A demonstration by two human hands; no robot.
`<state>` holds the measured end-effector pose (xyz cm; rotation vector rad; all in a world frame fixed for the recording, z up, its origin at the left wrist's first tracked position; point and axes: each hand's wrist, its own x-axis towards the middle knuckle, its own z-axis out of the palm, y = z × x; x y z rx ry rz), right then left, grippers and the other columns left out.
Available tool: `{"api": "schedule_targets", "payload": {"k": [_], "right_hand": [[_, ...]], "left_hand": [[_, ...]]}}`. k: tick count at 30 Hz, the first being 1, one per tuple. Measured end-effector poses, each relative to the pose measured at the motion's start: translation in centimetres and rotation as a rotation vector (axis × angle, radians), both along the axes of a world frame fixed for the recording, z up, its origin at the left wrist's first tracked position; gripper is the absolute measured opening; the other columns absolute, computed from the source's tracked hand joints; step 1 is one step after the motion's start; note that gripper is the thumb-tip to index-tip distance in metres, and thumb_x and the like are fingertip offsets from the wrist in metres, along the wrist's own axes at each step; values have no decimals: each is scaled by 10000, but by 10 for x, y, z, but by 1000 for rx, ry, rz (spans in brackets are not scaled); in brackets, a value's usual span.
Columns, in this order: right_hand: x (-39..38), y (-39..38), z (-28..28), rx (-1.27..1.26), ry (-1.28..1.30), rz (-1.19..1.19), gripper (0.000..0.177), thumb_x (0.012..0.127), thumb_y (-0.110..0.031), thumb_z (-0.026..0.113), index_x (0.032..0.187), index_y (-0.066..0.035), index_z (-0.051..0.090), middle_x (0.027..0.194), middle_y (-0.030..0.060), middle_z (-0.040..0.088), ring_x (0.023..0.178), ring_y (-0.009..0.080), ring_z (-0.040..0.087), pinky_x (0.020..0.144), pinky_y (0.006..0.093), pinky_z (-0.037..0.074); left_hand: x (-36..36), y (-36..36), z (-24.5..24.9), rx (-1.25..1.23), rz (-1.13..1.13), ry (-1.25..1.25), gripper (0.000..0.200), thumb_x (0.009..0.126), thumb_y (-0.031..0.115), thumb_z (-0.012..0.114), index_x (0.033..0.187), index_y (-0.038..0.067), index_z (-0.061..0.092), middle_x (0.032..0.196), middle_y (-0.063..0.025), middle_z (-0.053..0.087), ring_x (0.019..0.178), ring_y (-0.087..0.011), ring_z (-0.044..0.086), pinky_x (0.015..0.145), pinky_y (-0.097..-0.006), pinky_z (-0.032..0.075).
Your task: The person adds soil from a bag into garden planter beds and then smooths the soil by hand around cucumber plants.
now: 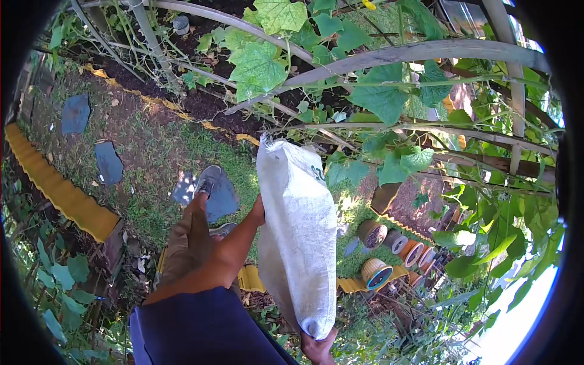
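Note:
A white woven sack (304, 225) with green lettering near one edge hangs stretched lengthwise before me. At its left edge, my left hand (260, 212) grips the sack, its fingers mostly hidden behind the fabric. My right hand (319, 348) is closed around the sack's bottom corner, low in the view. The sack's frayed upper end (271, 143) lies close to the vine stems.
A wooden trellis (420, 52) with leafy vines crosses the top and right. Slate stepping stones (109, 163) lie in the grass at left, near yellow corrugated edging (61, 191). Several pots, including a tan one (376, 272), stand at right. My shoe (208, 178) rests on a stone.

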<state>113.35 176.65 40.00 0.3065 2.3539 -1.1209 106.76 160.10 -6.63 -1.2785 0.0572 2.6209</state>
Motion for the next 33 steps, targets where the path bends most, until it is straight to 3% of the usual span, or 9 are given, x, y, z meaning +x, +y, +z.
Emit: {"api": "schedule_targets", "payload": {"k": [5,8,10,11,12,16,21,28,33], "right_hand": [[-4,-4,22,2,-83,91,109,770,10,696,877,29,702,784,32,699,717,99,630,657,278,506],[-19,-25,37,16,-8,141,146,767,11,695,911,31,701,808,38,702,734,102,632,671,280,506],[-58,-76,50,-76,169,124,76,765,18,680,824,-11,719,734,71,710,687,118,675,643,291,530],[-63,-62,38,-62,70,103,74,773,18,666,824,-7,714,744,55,708,678,112,662,634,286,524],[-66,-49,26,-46,-32,82,74,780,18,652,825,-2,708,754,38,706,669,106,649,626,282,518],[-104,-102,19,-76,129,146,77,796,37,607,826,8,672,720,-18,643,679,62,580,631,252,475],[-114,-129,17,-89,167,137,71,784,47,613,807,-1,661,717,-23,641,668,63,576,627,252,472],[-97,-89,-11,-8,100,123,72,770,43,624,789,-11,668,714,-9,652,656,82,592,621,280,490],[-33,-37,-32,51,34,216,138,790,9,679,926,28,695,841,36,713,782,126,671,697,303,530]], "left_hand": [[12,-21,29,81,87,9,565,987,535,416,1357,134,564,1210,-57,673,1088,-229,642,999,-409,495],[9,-49,71,-132,41,75,557,992,517,431,1381,133,539,1238,-63,665,1107,-236,637,1021,-415,483],[3,-68,59,-86,7,12,547,991,493,461,1391,125,523,1254,-79,657,1123,-248,633,1018,-430,487],[1,-76,49,-56,-18,-22,544,990,481,475,1396,121,515,1262,-86,654,1132,-254,631,1016,-437,489],[-8,-87,36,-90,-55,-37,530,989,451,496,1396,111,510,1261,-98,653,1128,-261,636,997,-444,503],[-50,-130,28,-378,-133,-85,494,976,465,511,1254,74,631,1164,-117,704,1004,-262,694,926,-439,546],[-74,-163,34,-422,-94,124,410,991,359,531,1254,57,618,1131,-106,705,963,-232,697,880,-403,565],[-108,-164,33,-559,-197,267,403,998,290,548,1305,32,587,1135,-100,694,955,-209,689,865,-386,572],[-123,-142,34,-416,-305,328,438,994,276,553,1346,16,559,1240,-117,665,1052,-226,666,928,-395,540]]}}
